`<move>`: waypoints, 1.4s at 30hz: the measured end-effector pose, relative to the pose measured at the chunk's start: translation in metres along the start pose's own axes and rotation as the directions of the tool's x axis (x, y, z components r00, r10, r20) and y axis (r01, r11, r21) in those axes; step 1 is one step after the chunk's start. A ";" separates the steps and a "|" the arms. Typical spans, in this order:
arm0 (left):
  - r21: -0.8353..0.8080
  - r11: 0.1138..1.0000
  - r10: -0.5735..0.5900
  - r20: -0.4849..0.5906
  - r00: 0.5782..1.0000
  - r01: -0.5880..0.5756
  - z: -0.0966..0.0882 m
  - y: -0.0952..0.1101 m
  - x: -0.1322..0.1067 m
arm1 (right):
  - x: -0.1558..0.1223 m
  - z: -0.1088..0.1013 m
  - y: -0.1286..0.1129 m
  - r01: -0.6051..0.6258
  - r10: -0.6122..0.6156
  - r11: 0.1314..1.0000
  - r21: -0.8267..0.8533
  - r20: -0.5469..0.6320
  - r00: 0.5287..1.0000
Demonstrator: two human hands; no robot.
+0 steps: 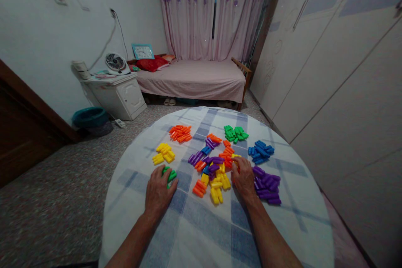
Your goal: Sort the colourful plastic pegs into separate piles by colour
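Note:
My left hand (158, 188) rests on the near left of the table, its fingers and thumb curved round a small group of green plastic building pieces (171, 175). My right hand (244, 177) reaches into the right side of a mixed pile, fingers bent down and close together. Its fingertips are by orange pieces (226, 158) and a yellow piece (235, 155); whatever they grip is hidden. Purple pieces (197, 158), blue pieces (206, 150) and yellow pieces (216, 195) lie in that mixed pile too.
Single-colour heaps surround the pile: orange (180, 133), yellow (163, 153), green (235, 133), blue (261, 152) and purple (267, 185). A checked cloth (201, 234) covers the round table. Behind are a bed (194, 76), a cabinet (125, 96) with a fan, and wardrobes (333, 63).

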State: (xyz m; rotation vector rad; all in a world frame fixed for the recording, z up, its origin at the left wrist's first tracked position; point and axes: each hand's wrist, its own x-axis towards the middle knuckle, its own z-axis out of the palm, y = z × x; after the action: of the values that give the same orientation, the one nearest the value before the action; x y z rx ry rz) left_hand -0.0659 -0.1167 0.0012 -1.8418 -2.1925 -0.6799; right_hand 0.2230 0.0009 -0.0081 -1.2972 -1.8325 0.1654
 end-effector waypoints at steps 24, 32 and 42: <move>-0.520 0.851 -0.101 -0.015 0.995 0.078 0.003 0.039 0.040 | 0.000 0.010 0.007 0.005 -0.004 1.000 -0.021 0.040 0.999; -0.613 0.786 0.070 -0.044 0.997 -0.082 0.022 0.122 0.107 | 0.000 0.006 0.002 0.005 -0.004 1.000 -0.014 0.048 0.999; -0.561 0.783 0.288 -0.056 0.956 -0.269 0.051 0.138 0.115 | 0.000 0.003 -0.003 -0.011 0.012 1.000 -0.011 0.058 0.998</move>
State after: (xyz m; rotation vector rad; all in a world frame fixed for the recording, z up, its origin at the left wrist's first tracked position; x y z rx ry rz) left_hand 0.0513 0.0246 0.0367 -2.3992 -1.7797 -1.3491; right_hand 0.2189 0.0012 -0.0083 -1.3234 -1.8774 0.2012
